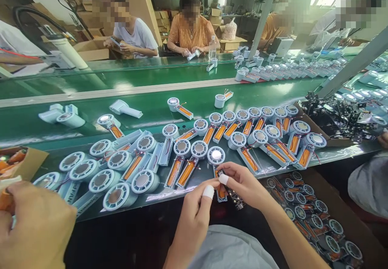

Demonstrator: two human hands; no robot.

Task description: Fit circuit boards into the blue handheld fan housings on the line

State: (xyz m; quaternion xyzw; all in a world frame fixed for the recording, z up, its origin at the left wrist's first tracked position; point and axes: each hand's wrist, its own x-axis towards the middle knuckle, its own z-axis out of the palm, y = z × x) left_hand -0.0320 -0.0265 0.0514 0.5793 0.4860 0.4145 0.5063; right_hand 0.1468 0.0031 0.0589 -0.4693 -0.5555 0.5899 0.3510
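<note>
My right hand [247,184] grips a narrow black circuit board [236,199], with a white cover on the thumb. The board slants over the handle of a light-blue handheld fan [216,155], whose orange battery [222,193] shows beneath my fingers. At the left edge of that handle is my left hand [195,208], its fingers closed and its thumb also capped in white. Its fingertips meet those of my right hand, and what they pinch is hidden. Similar fans with orange batteries [187,171] lie on both sides.
A co-worker's hand [39,224] holds something orange at the left, near a cardboard box [33,162]. Circuit boards fill a box [330,141] at the right; fans fill another [303,236] below. Beyond the green belt [145,85], several people sit working.
</note>
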